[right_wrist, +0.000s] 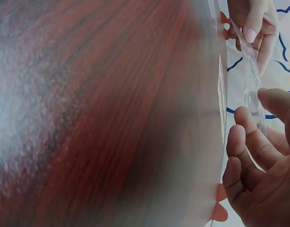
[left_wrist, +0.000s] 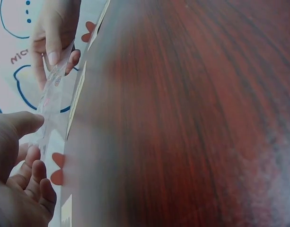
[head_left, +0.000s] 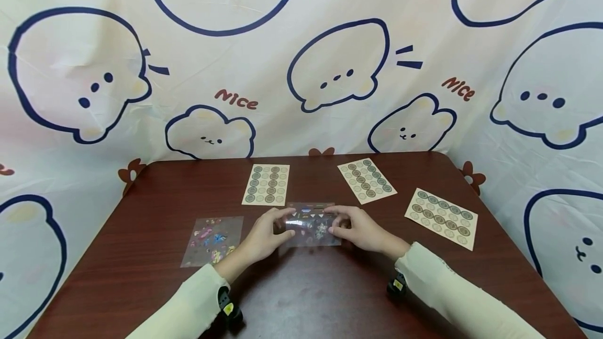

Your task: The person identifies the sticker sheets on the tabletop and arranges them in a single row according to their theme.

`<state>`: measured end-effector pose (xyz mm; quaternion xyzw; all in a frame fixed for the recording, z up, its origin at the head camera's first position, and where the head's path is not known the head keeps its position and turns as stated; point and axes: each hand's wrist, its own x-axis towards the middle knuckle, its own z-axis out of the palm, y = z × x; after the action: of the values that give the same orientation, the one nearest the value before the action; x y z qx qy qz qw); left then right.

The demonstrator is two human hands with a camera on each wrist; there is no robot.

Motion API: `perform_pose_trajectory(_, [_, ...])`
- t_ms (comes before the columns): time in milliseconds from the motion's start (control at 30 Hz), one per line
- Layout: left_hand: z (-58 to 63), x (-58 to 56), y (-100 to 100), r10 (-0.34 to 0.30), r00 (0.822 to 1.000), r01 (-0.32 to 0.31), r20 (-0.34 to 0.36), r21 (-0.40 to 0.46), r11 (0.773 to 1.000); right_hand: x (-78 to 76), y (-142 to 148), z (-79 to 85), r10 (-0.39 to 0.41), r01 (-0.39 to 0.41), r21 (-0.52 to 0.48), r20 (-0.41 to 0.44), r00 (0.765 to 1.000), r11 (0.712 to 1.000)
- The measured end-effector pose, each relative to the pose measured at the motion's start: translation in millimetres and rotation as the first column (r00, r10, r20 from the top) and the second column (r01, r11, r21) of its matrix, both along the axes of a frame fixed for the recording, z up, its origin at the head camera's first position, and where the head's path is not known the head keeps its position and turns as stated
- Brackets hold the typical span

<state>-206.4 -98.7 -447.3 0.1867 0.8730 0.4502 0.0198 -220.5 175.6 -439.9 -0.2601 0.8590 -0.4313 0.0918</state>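
Observation:
Between both hands a clear sticker sheet (head_left: 308, 226) with small coloured prints is held above the table. My left hand (head_left: 265, 235) pinches its left edge between thumb and fingers; the right hand (head_left: 360, 229) pinches the opposite edge the same way. In the left wrist view the sheet (left_wrist: 52, 92) is seen nearly edge-on, slightly bent, with the left thumb on its near face. From the right wrist view, the right hand (right_wrist: 265, 156) has its thumb on one side and fingers on the other, the lower fingers loosely curled.
A second clear sticker sheet (head_left: 207, 239) with colourful figures lies left, partly behind the left forearm. Cream sheets of round stickers lie at the back: one left of centre (head_left: 266, 184), another right of centre (head_left: 367, 180), a third at right (head_left: 443, 217). A printed curtain (head_left: 273, 67) hangs behind the table (head_left: 301, 297).

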Motion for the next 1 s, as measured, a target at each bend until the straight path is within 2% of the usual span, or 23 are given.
perform_pose_trajectory(567, [-3.1,8.8,-12,-0.012,1.0,0.012,-0.008,-0.009,1.0,5.8,-8,-3.4,0.031,-0.031,-0.015,-0.001,1.0,0.999])
perform_pose_trajectory(767, [-6.6,16.7,-19,-0.015,1.0,0.015,0.015,-0.004,1.0,10.9,-14,-3.1,0.039,-0.039,0.012,0.002,0.999,0.999])
perform_pose_trajectory(1000, [-9.5,20.5,-23,-0.032,0.999,0.032,0.014,-0.001,0.999,14.7,-18,-2.3,0.008,-0.008,0.043,0.008,1.0,0.999])
